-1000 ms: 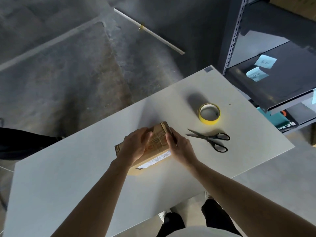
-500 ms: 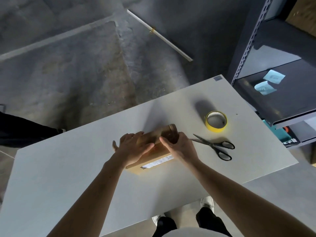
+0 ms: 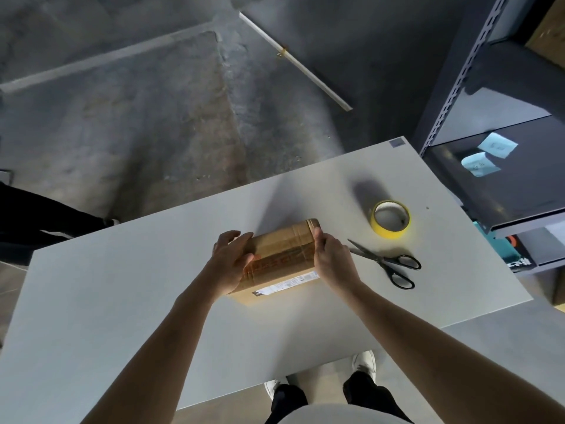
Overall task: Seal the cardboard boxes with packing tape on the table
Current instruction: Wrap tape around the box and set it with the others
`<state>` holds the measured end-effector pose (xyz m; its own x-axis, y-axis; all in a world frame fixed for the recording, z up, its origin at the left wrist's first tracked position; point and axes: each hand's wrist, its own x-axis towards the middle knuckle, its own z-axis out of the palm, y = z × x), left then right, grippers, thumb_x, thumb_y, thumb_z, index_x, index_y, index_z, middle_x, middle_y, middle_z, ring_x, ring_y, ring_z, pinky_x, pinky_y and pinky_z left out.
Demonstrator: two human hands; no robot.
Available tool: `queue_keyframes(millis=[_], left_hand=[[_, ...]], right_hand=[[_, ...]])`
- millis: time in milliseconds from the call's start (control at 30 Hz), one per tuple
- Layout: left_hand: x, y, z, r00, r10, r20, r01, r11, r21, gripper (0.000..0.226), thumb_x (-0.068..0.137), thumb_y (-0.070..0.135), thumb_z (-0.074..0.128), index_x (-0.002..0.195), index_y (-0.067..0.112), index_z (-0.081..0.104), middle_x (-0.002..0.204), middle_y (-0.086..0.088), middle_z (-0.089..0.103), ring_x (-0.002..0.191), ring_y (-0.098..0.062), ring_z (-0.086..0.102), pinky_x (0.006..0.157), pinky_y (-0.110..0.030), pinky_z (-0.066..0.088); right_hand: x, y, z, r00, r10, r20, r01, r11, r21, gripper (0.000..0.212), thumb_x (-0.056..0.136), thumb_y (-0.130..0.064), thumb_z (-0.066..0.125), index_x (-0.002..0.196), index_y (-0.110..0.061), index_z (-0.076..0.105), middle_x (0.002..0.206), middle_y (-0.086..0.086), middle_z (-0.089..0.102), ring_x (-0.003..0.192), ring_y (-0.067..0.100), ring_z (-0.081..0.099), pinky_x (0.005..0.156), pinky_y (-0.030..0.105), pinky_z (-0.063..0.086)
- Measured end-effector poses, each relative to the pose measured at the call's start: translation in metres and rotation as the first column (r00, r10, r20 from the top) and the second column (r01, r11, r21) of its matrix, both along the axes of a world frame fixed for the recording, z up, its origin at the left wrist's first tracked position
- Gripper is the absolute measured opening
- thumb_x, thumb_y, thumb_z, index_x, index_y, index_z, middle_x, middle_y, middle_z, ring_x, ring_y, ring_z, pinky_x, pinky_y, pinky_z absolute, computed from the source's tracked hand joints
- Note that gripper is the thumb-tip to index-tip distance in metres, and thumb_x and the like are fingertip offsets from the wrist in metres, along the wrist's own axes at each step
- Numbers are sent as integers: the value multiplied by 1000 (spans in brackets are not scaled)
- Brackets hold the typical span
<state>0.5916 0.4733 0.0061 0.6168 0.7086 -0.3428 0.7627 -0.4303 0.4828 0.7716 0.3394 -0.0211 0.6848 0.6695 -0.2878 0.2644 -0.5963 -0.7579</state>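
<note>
As a person stands at a pale grey table (image 3: 122,301), both bare hands clasp a small cardboard box (image 3: 281,255) that lies flat on the tabletop between them. The left hand (image 3: 230,261) curls its fingers over the box's left end, with the thumb laid on the top face. The right hand (image 3: 333,261) grips the opposite end, thumb hooked over the far top corner, its other fingers hidden behind the box's side. Brown tape bands cross the top of the box, and a white shipping label (image 3: 287,283) runs along the side facing the person, between the two wrists. Just outside the right hand lie black-handled scissors (image 3: 388,261), their blade tips close beside that hand. Farther out past the right hand, beyond the scissors, a yellow tape roll (image 3: 390,220) rests flat on the table, apart from both. A dark metal shelving unit (image 3: 458,71) bearing two blue notes (image 3: 489,154) stands off to the right-hand side, past the table edge.
</note>
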Motion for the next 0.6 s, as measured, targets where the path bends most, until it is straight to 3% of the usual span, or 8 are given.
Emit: queue_keyframes(millis=[100,167,233,400,533,600], left_hand=[[-5,-6,-1,992,105,75,-103,994,-39,46,101,23,51,146,25,43,159,-3,7,142,-24,30,107,-31,35],[-5,-9,1,986,142,86,-138,989,-55,46,101,24,52,146,26,42,160,-2,7,141,-23,31,101,-25,34],[-5,-11,2,984,151,93,-145,988,-59,47,101,25,51,147,27,41,160,-3,11,141,-24,33,97,-23,33],[-6,-16,0,967,202,154,-191,978,-83,49,101,24,52,148,28,38,157,-2,19,141,-21,32,96,-21,34],[-8,-22,-1,938,305,163,-285,949,-135,71,100,34,52,157,27,9,158,-5,23,141,-27,35,104,-38,43],[-7,-26,0,919,356,166,-333,931,-151,78,99,39,51,156,27,0,157,-7,29,141,-30,37,106,-43,42]], right_hand=[[-2,1,8,991,5,-137,-19,995,-102,68,84,-74,52,106,-11,57,99,8,65,95,30,61,74,32,43],[-5,2,12,990,-8,-140,-13,989,-149,81,69,-79,65,110,-11,53,102,5,63,97,26,60,77,33,49],[-6,4,11,993,-19,-120,1,990,-142,81,67,-76,69,110,-10,53,101,4,63,96,26,61,80,36,53],[4,3,1,999,10,-45,-14,997,-79,59,89,-63,56,99,-5,61,87,7,64,88,30,65,70,34,50],[11,0,-7,998,69,-9,-69,998,-10,56,100,-54,42,84,-5,61,81,16,68,84,37,65,65,36,44],[14,0,-7,991,131,9,-131,991,-18,53,105,-46,33,92,-4,63,92,21,69,92,41,63,72,39,44]])
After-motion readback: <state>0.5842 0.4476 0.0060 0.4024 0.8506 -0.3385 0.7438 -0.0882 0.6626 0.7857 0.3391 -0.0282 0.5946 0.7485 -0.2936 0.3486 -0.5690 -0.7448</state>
